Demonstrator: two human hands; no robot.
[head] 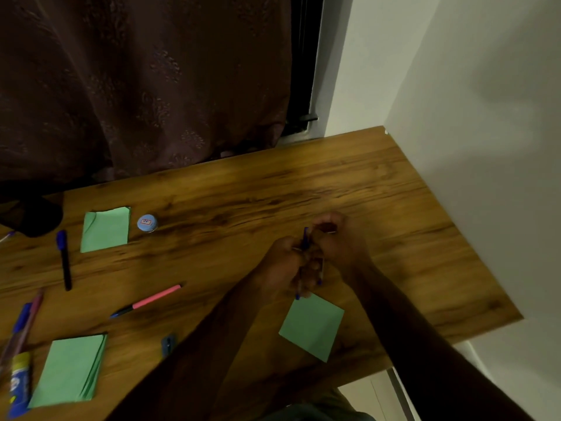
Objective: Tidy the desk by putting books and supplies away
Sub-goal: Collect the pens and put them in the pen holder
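Note:
Both my hands meet above the right half of the wooden desk [334, 183]. My left hand [280, 262] and my right hand [341, 241] curl round a bunch of pens [305, 238] with blue tips, held roughly upright between them. Motion blur hides how many pens there are. Just below the hands a green paper sheet [312, 328] lies flat on the desk. Further left lie a pink highlighter [148, 300], a black pen with a blue cap [64, 259], a folded green sheet [106, 229] and a stack of green sheets [71, 370].
A small round blue-lidded jar [147, 223] stands beside the folded sheet. A glue stick [19, 384], more pens [22, 326] and a small dark sharpener [168, 344] lie at the left. A black object [30, 214] sits far left. Dark curtain behind, white wall right.

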